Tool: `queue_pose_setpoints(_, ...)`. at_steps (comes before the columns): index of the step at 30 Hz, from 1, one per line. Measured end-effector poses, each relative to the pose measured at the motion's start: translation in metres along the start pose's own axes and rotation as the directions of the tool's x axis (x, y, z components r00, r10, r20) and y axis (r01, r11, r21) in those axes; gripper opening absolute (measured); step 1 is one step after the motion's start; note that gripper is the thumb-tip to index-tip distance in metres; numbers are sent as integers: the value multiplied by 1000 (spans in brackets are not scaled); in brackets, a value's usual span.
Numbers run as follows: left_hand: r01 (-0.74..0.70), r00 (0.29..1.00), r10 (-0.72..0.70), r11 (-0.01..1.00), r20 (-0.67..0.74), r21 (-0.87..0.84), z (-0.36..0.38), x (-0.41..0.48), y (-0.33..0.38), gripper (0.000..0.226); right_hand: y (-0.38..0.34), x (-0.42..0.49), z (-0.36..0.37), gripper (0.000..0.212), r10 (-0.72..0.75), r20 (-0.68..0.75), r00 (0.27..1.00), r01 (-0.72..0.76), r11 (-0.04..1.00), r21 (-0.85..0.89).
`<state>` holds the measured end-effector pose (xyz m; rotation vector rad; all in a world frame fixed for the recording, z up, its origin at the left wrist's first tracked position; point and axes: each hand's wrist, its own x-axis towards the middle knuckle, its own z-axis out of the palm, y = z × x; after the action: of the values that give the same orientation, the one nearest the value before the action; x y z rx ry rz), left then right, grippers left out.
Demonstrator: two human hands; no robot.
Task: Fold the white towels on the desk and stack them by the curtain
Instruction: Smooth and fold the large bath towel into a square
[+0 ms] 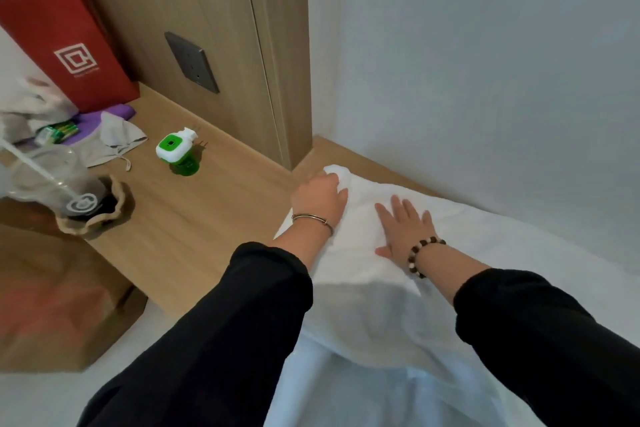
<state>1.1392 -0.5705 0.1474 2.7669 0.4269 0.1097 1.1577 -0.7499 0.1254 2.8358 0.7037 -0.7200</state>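
white towel (363,232), left hand (318,199) gripping (fingertips hidden)

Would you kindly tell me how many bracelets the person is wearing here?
2. A thin metal bangle is on the left wrist; a beaded bracelet is on the right wrist. The black sleeves could hide more.
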Motion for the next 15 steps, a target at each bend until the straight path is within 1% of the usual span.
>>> queue_pose_setpoints(1,-13,1000,12,998,17,65,1,5,6,32,3,6,1,92,-5,51,999,5,1000,-2)
queue_pose_setpoints(3,19,998,-27,991,57,129,3,15,14,34,7,14,0,97,3,114,993,-7,999,38)
queue_pose_setpoints(4,60,995,-69,991,72,117,4,21,17,30,7,16,0,99,12,136,991,-20,998,60)
queue_pose_setpoints(5,81,993,-86,994,75,68,4,26,18,23,7,18,1,100,19,158,987,-31,997,72)
queue_pose_setpoints(6,120,990,-116,992,85,-38,2,29,17,15,7,19,0,101,24,179,984,-38,996,76)
queue_pose_setpoints(7,180,981,-166,971,101,-158,1,31,14,13,6,19,0,101,26,194,981,-42,996,78)
queue_pose_setpoints(8,242,970,-223,920,93,-308,-1,33,9,19,6,19,0,101,25,202,979,-42,996,82)
queue_pose_setpoints(9,298,951,-302,843,65,-448,-4,35,0,26,6,19,0,101,22,208,978,-41,995,87)
queue_pose_setpoints(10,393,896,-440,728,57,-562,-9,37,-15,31,6,20,-1,101,17,216,976,-38,995,93)
queue_pose_setpoints(11,490,816,-567,573,114,-657,-17,39,-29,32,7,20,-1,100,13,225,974,-36,995,97)
queue_pose_setpoints(12,574,736,-648,444,195,-688,-22,41,-48,27,7,20,-1,100,12,233,972,-36,994,100)
queue_pose_setpoints(13,657,665,-690,359,286,-663,-26,41,-64,22,7,21,-1,100,13,239,971,-39,994,104)
queue_pose_setpoints(15,764,534,-764,252,363,-594,-28,36,-88,26,5,19,-3,99,15,248,969,-42,994,105)
